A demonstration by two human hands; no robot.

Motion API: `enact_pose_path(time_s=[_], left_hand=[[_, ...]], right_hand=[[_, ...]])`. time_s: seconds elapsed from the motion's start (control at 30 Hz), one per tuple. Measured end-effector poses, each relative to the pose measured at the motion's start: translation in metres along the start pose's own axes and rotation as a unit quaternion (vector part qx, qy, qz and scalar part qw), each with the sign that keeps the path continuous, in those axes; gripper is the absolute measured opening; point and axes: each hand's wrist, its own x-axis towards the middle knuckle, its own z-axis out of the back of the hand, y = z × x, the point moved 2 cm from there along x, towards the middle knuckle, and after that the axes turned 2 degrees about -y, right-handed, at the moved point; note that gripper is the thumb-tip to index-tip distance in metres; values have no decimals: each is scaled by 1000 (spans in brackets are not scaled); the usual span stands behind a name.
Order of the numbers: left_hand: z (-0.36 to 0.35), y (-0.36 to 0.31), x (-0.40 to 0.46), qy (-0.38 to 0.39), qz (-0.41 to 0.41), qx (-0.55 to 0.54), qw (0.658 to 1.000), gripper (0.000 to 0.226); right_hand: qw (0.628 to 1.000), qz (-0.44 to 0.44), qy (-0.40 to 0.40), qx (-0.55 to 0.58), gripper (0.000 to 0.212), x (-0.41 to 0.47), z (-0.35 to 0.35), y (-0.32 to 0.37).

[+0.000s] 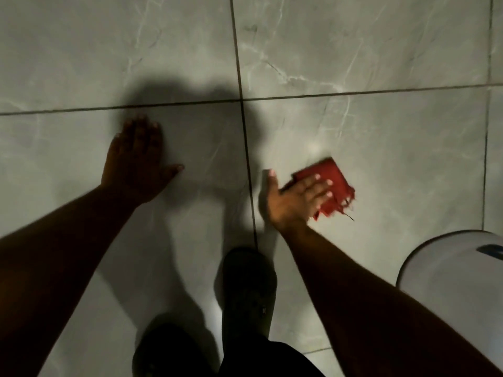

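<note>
A frayed red cloth (336, 178) lies against the grey marbled tile surface (381, 50), right of centre. My right hand (294, 200) presses on the cloth with straight, spread fingers, the thumb sticking out to the left; part of the cloth is hidden under the hand. My left hand (136, 164) rests flat on the bare tile to the left, fingers straight, holding nothing. The cloth and the right hand look blurred.
Dark grout lines cross the tiles near the hands. A white rounded object with a blue mark (449, 268) stands at the lower right, beside my right forearm. A dark shoe (247, 284) and a second one (163, 349) show at the bottom, and my shadow falls on the tiles.
</note>
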Motion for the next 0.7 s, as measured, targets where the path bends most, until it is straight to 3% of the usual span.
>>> enact_pose_path(time_s=[0.1, 0.23, 0.3, 0.4, 0.5, 0.6, 0.7], left_hand=[[3, -2, -10, 2, -34, 37, 999, 95], [18, -16, -7, 28, -22, 13, 999, 92], [27, -36, -3, 33, 9, -29, 999, 78], [34, -85, 4, 29, 19, -129, 991, 50], [31, -151, 10, 87, 26, -241, 966, 35], [23, -186, 15, 110, 124, -316, 934, 35], [26, -185, 17, 133, 202, -360, 901, 29]], right_hand=[[972, 224, 21, -64, 108, -31, -20, 22], [951, 306, 24, -36, 87, -31, 2, 19], [955, 291, -32, 38, 69, -22, 26, 11], [971, 166, -147, 95, 49, 6, 55, -2], [989, 94, -28, 108, 40, 28, 56, -2], [991, 70, 40, 109, 36, 37, 46, 2], [974, 13, 93, 207, 25, 32, 52, 4]])
